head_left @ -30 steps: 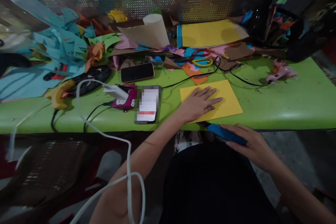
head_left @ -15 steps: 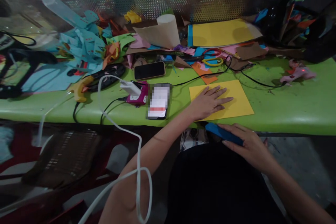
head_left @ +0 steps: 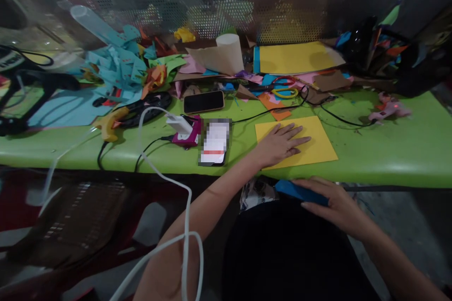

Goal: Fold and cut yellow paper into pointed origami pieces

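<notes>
1. Green table [head_left: 388,150]: wide, with its near edge running across in front of me. Paper scraps crowd the far side.
2. Yellow sheet [head_left: 319,143]: lies flat near that edge, long sides running left to right.
3. My left hand [head_left: 280,143]: palm down on the sheet's left half, fingers spread, pressing and gripping nothing.
4. My right hand [head_left: 337,204]: below the table edge, over my lap, fingers curled around a blue tool.
5. Blue tool [head_left: 291,189]: long axis left to right, free end pointing left. The sheet lies just beyond and above it, under my left hand.
</notes>
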Action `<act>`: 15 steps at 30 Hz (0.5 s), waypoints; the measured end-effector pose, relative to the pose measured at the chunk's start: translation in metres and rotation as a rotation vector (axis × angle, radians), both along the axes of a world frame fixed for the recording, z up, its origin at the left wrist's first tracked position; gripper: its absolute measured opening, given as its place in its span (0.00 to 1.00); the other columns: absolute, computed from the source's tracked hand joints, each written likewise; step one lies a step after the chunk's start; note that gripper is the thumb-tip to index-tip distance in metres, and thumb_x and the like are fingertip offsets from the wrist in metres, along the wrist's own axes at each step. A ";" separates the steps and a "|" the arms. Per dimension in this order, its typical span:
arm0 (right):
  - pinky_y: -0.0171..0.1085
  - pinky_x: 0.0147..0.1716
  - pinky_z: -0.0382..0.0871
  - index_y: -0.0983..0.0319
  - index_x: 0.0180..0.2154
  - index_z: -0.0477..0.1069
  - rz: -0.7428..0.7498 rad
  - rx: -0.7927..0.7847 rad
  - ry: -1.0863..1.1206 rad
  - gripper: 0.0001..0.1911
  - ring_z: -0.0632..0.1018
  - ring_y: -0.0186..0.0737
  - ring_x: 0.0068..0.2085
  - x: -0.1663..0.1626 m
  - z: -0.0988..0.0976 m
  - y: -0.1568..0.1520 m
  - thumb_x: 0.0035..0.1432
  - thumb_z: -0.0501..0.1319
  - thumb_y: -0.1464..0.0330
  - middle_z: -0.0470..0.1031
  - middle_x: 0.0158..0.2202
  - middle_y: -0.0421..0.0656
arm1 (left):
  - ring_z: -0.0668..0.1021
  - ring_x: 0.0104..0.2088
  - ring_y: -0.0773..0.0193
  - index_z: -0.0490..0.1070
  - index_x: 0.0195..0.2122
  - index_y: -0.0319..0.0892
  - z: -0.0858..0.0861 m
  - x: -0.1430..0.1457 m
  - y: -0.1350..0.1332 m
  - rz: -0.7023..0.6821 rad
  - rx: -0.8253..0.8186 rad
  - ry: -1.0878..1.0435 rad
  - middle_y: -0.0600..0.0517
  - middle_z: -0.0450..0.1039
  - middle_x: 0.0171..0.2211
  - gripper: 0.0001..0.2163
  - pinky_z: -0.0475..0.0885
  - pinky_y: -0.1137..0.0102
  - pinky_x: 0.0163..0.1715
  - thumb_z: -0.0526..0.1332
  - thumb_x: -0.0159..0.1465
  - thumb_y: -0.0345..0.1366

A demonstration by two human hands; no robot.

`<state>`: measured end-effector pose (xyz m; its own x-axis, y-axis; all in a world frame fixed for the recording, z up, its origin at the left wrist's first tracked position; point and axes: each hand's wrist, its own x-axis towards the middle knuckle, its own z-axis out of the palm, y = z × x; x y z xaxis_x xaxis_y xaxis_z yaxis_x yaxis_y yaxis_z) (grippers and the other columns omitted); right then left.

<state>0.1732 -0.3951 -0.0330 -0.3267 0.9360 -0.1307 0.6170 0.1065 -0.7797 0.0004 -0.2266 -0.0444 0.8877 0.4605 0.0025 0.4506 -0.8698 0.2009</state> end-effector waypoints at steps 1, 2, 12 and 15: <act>0.49 0.54 0.70 0.51 0.59 0.69 0.004 -0.005 0.020 0.24 0.76 0.51 0.54 0.006 0.004 0.000 0.62 0.61 0.58 0.75 0.55 0.46 | 0.51 0.70 0.56 0.53 0.68 0.53 0.000 -0.001 0.000 0.000 -0.006 -0.015 0.53 0.47 0.71 0.23 0.47 0.54 0.67 0.48 0.72 0.45; 0.48 0.54 0.70 0.51 0.58 0.69 -0.001 0.000 0.040 0.24 0.76 0.50 0.54 0.014 0.010 0.002 0.61 0.61 0.57 0.75 0.55 0.46 | 0.52 0.70 0.56 0.54 0.68 0.53 0.000 -0.001 0.001 0.004 -0.024 -0.030 0.52 0.48 0.71 0.23 0.48 0.54 0.67 0.48 0.72 0.45; 0.53 0.57 0.66 0.58 0.56 0.70 -0.397 0.406 -0.136 0.27 0.75 0.53 0.55 0.102 0.071 0.115 0.56 0.64 0.58 0.75 0.55 0.47 | 0.64 0.65 0.57 0.65 0.62 0.47 0.013 -0.012 0.014 0.130 -0.104 -0.198 0.48 0.63 0.65 0.22 0.59 0.57 0.64 0.56 0.66 0.36; 0.49 0.56 0.66 0.63 0.57 0.69 -0.383 0.442 -0.197 0.27 0.76 0.50 0.54 0.116 0.064 0.184 0.55 0.62 0.65 0.76 0.54 0.47 | 0.67 0.63 0.50 0.60 0.64 0.45 0.019 -0.016 0.013 0.258 -0.046 -0.137 0.44 0.63 0.65 0.27 0.61 0.52 0.62 0.60 0.63 0.40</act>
<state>0.2889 -0.2106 0.0306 0.0346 0.9615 0.2727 0.8032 0.1357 -0.5801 -0.0161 -0.2139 -0.0252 0.7342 0.6732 0.0879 0.6215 -0.7186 0.3121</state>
